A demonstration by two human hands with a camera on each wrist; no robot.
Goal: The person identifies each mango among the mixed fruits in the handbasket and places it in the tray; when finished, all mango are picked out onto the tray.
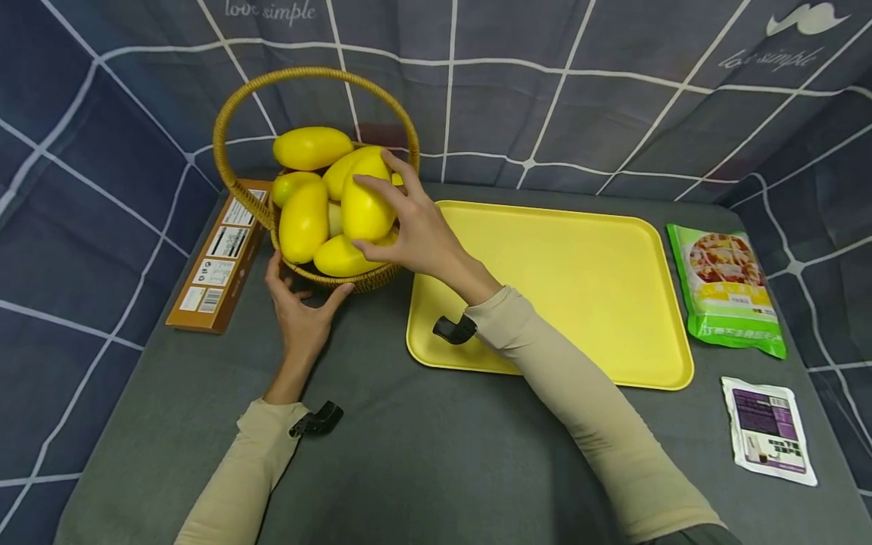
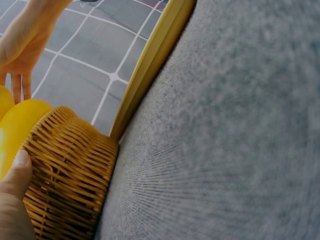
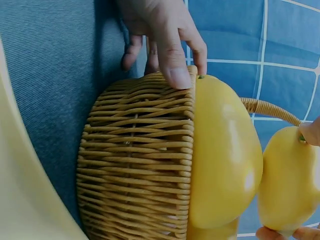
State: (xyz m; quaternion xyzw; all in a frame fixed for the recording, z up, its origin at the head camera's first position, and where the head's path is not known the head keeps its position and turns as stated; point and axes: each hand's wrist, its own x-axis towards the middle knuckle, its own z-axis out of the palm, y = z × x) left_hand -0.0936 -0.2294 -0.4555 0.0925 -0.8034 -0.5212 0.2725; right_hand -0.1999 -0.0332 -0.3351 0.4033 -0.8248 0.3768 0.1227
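A wicker basket point(image 1: 371, 280) with a tall hooped handle stands at the back left, filled with several yellow mangoes point(image 1: 303, 222). My left hand point(image 1: 300, 318) grips its near rim; in the right wrist view the thumb point(image 3: 177, 70) lies on the outside of the weave. Over the basket's right side, my right hand point(image 1: 415, 227) holds one mango point(image 1: 366, 200) between thumb and fingers. In the right wrist view that mango point(image 3: 287, 180) shows at the right, beside a larger mango point(image 3: 225, 155) at the rim. The left wrist view shows the basket's woven side point(image 2: 70, 170) close up.
A yellow tray point(image 1: 565, 295) lies right of the basket. An orange-brown box point(image 1: 221, 261) is at the basket's left. On the right are a green food packet point(image 1: 729, 288) and a white-and-purple pouch point(image 1: 768, 431). A checked cloth point(image 1: 504, 106) hangs behind the grey table.
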